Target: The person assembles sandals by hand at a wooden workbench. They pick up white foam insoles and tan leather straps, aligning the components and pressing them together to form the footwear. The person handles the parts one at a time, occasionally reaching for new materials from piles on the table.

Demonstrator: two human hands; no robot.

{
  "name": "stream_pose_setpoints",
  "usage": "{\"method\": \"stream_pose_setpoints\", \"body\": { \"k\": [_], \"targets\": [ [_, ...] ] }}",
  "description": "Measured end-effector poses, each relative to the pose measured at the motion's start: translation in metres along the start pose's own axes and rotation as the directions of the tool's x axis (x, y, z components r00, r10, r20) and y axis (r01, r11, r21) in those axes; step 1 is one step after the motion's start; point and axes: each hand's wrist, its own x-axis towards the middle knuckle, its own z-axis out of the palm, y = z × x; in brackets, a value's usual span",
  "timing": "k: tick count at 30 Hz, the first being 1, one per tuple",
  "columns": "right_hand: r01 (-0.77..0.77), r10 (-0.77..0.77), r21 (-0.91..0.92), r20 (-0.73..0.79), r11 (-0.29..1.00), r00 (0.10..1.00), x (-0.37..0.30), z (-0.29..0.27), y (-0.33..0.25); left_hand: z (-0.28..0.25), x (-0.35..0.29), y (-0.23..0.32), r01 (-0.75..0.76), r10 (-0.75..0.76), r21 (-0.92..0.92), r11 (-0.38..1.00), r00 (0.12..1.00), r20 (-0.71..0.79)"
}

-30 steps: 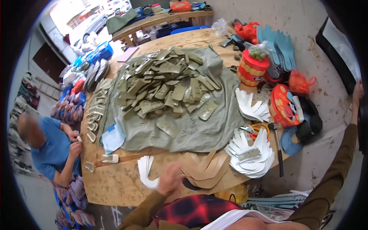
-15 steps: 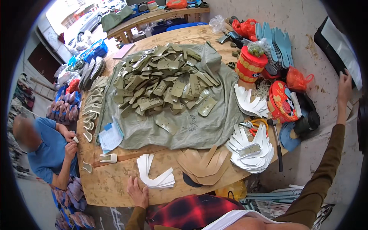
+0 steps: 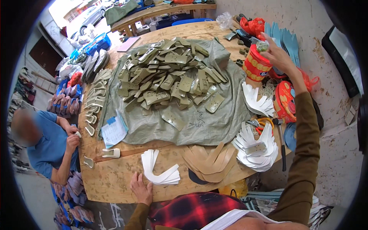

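Observation:
My left hand [image 3: 141, 188] rests on the wooden table's near edge, fingers spread and holding nothing. Just beyond its fingertips lies a fanned stack of white curved strips [image 3: 161, 172]. At the far right my right hand [image 3: 279, 57] is over a red round tin [image 3: 256, 66], its thumb and fingers apart around a small clear plastic bag with green contents [image 3: 262, 46] on the lid. Whether the fingers touch the bag cannot be seen. Tan curved pieces [image 3: 209, 163] and a pile of white strips [image 3: 257, 149] with an olive piece on top lie nearer me.
A heap of olive perforated pieces [image 3: 172, 76] covers a grey-green sheet [image 3: 222, 126] mid-table. At the right are a hammer [image 3: 283, 147], a second red tin [image 3: 284, 100] and light-blue soles [image 3: 289, 42]. A co-worker in a blue shirt [image 3: 51, 134] sits left, handling a small pale piece.
My right hand has moved left from the black-and-white item by the wall to the top of the red tin. The left hand stays on the table. The view has shifted slightly.

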Motion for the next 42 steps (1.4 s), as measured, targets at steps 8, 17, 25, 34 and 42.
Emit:
{"method": "stream_pose_setpoints", "body": {
  "k": [8,17,25,34,42],
  "targets": [
    [0.071,-0.074,-0.037,-0.078,0.997,0.994,0.101,0.075,0.028,0.016,-0.003,-0.014,-0.013,0.008,-0.065,0.998,0.997,-0.081],
    [0.118,-0.261,0.594,0.159,0.796,0.952,-0.092,0.136,-0.19,0.0,0.004,0.002,-0.162,0.141,-0.191,0.968,0.983,-0.12],
    [-0.038,-0.106,0.651,0.181,0.758,0.978,-0.26,0.171,-0.304,-0.011,0.001,-0.002,-0.268,0.264,-0.126,0.955,0.963,-0.043],
    [-0.47,0.557,0.742,0.158,0.478,0.815,-0.372,0.154,-0.301,0.006,0.006,-0.009,-0.267,0.262,-0.261,0.928,0.964,-0.054],
    [-0.607,0.97,0.788,0.052,0.105,0.235,-0.575,0.162,-0.219,0.007,-0.004,0.003,-0.301,0.289,-0.327,0.896,0.953,-0.087]
  ]
}}
